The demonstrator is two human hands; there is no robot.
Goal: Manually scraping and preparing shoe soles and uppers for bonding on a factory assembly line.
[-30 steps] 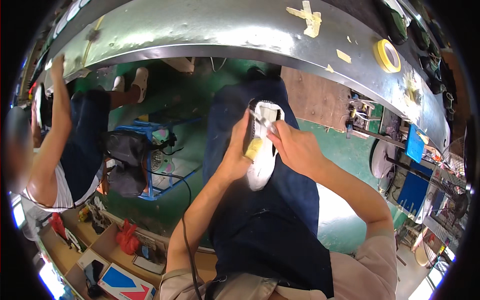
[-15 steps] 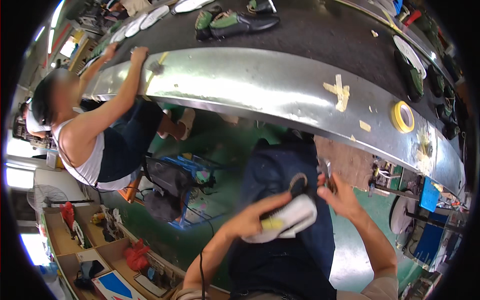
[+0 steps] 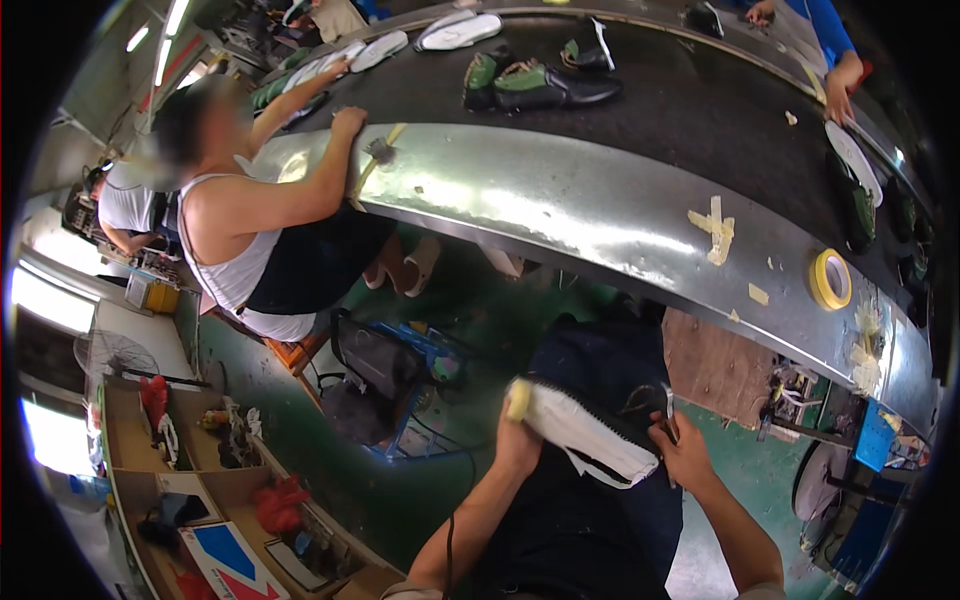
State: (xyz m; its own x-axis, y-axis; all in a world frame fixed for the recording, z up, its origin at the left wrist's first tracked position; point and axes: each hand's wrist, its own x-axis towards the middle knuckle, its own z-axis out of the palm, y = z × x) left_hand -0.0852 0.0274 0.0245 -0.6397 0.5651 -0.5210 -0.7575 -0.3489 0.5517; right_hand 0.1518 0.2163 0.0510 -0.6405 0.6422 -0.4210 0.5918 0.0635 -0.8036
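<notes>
Over my lap, my left hand (image 3: 517, 445) grips a shoe on its last (image 3: 590, 430), turned so the white underside faces up. Its heel end is pale yellow, and a dark toothed edge runs along the far side. My right hand (image 3: 683, 452) is closed on pincers (image 3: 670, 415), a narrow metal hand tool pointing upward beside the shoe's right end. Whether the tool's jaws touch the shoe I cannot tell. A thin dark loop (image 3: 640, 400), perhaps a lace, shows between the shoe and the tool.
Ahead runs a metal-edged bench (image 3: 560, 190) with a dark belt carrying green-and-black shoes (image 3: 550, 85) and a yellow tape roll (image 3: 830, 279). A co-worker (image 3: 240, 210) sits at left; another's arm (image 3: 845, 80) reaches in at far right. Partitioned box (image 3: 190, 385) stands lower left.
The shoe has swung from lying low under my left hand to being held by its heel end, white underside plainly showing. My right hand with the pincers has moved down. The view has shifted left.
</notes>
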